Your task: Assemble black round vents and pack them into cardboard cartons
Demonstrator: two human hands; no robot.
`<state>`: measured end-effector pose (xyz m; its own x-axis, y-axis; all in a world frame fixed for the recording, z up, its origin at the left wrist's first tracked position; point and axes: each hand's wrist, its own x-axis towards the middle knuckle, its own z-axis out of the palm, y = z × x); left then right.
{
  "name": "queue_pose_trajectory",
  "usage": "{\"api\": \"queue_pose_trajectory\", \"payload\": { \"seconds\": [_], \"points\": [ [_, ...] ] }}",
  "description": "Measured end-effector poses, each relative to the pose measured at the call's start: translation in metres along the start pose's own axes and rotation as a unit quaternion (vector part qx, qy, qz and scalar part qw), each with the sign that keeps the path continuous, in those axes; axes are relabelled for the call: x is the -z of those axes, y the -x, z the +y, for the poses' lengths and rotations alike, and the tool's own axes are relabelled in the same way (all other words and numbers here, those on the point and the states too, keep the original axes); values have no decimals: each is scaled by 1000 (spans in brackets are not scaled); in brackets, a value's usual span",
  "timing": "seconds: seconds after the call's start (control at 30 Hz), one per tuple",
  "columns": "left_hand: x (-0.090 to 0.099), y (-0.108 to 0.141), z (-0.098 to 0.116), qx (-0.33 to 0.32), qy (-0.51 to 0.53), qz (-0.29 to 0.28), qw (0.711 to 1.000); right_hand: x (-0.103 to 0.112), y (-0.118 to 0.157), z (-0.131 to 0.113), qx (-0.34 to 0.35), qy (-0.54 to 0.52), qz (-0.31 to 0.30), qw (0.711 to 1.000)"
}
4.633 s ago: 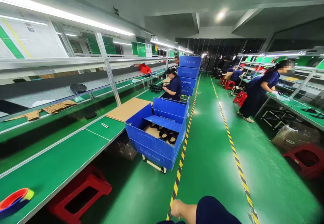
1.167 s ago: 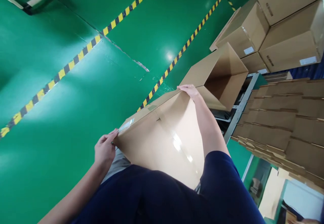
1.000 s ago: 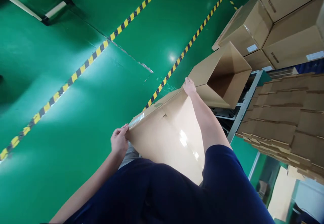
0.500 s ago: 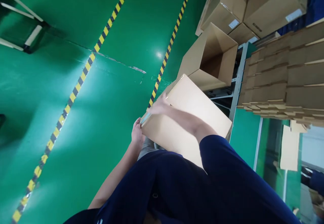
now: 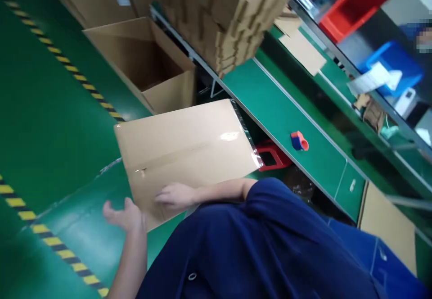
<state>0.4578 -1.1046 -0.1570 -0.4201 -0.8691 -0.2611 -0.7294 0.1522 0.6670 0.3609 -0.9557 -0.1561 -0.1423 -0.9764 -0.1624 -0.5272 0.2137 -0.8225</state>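
A closed cardboard box (image 5: pixel 189 141) lies before me, with clear tape along its middle and glossy tape at its right edge. My left hand (image 5: pixel 124 215) is beside the box's lower left corner, thumb and fingers apart, holding nothing. On the box's top, near its lower edge, rests my right hand (image 5: pixel 175 195); its fingers lie fairly flat and grip nothing. Beyond the box stands an open, larger carton (image 5: pixel 168 92), its inside dark.
A green workbench (image 5: pixel 259 96) runs along the right, bearing stacked cardboard dividers (image 5: pixel 216 29) and an orange-and-blue tape dispenser (image 5: pixel 299 141). Below its edge is a red object (image 5: pixel 278 156). Further right are a red bin (image 5: pixel 354 8) and a blue bin (image 5: pixel 398 67).
The view has swung toward the bench. My left hand has come off the box's edge and opened. My right hand has moved from the box's far edge onto its top.
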Motion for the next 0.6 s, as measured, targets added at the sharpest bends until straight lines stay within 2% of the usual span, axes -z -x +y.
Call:
{"api": "queue_pose_trajectory", "payload": {
  "seconds": [0.03, 0.07, 0.1, 0.13, 0.2, 0.27, 0.3, 0.37, 0.43, 0.53, 0.6],
  "points": [
    [-10, -12, 21, -40, 2, 33, 999, 28, 35, 14, -77, -10, 81, 994],
    [-24, -24, 47, -84, 16, 44, 995, 51, 74, 29, -172, -38, 187, 966],
    [-42, -35, 76, -132, 31, 29, 990, 68, 114, 43, -258, -74, 301, 915],
    [-64, -44, 108, -181, 38, -13, 983, 77, 154, 56, -315, -99, 379, 865],
    [-117, -55, 178, -262, 19, -114, 958, 76, 226, 75, -391, -144, 495, 763],
    [-174, -59, 244, -335, -16, -180, 925, 56, 277, 87, -439, -190, 569, 669],
    [-202, -59, 274, -368, -36, -206, 906, 44, 293, 91, -457, -217, 600, 620],
    [-254, -61, 324, -405, -70, -245, 878, 24, 307, 99, -473, -269, 649, 531],
    [-298, -66, 362, -381, -89, -284, 875, 14, 305, 108, -465, -312, 684, 467],
    [-347, -77, 396, -300, -109, -337, 886, 17, 293, 124, -435, -355, 717, 413],
    [-366, -84, 408, -265, -122, -359, 887, 22, 287, 132, -408, -380, 728, 398]
  ]
}}
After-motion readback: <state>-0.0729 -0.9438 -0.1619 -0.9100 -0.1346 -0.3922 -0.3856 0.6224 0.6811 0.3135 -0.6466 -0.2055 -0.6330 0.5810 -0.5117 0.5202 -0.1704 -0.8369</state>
